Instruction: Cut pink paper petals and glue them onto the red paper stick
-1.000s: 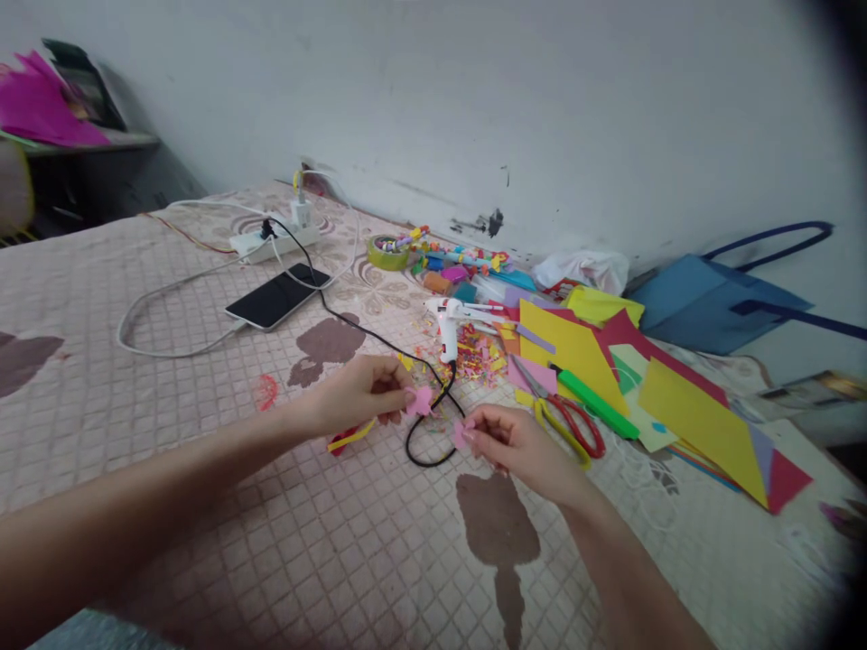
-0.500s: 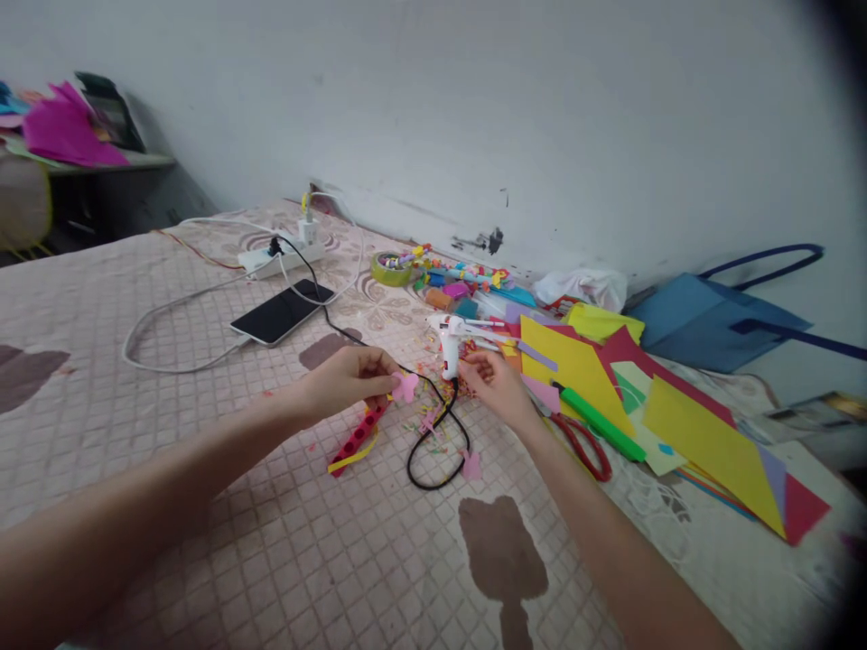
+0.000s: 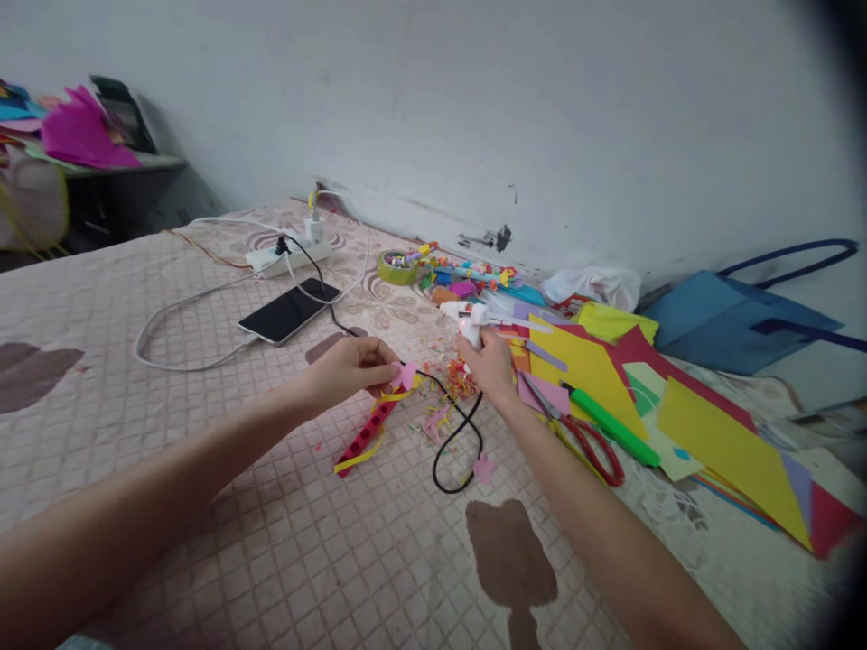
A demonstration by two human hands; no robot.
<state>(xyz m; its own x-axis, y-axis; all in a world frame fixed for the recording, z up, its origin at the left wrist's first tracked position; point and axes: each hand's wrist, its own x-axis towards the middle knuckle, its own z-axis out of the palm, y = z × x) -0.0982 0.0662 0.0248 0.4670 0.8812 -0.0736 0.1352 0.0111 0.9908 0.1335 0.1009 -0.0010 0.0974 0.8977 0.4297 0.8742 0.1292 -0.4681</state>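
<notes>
Between thumb and fingers, my left hand (image 3: 362, 366) pinches a small pink paper flower (image 3: 407, 375). Just below that hand a red strip with dark round spots (image 3: 369, 435) and a thin yellow paper strip (image 3: 358, 462) slant across the bedspread; whether the hand touches them I cannot tell. My right hand (image 3: 489, 363) is wrapped round the handle of a white glue gun (image 3: 472, 318), whose small light glows. Its black cord (image 3: 437, 451) loops over the cloth. A second pink paper flower (image 3: 483, 469) lies beside the loop.
Paper scraps (image 3: 437, 420) litter the middle. Red-handled scissors (image 3: 596, 447), a green cutter (image 3: 613, 426) and coloured paper sheets (image 3: 731, 451) lie at right. A phone (image 3: 290, 311) is cabled to a power strip (image 3: 271, 260). Behind are green tape (image 3: 396, 268) and a blue bag (image 3: 738, 320).
My right hand has closed round the glue gun's handle and moved it slightly right. The cord's loop has shifted with it. My left hand still pinches the pink flower.
</notes>
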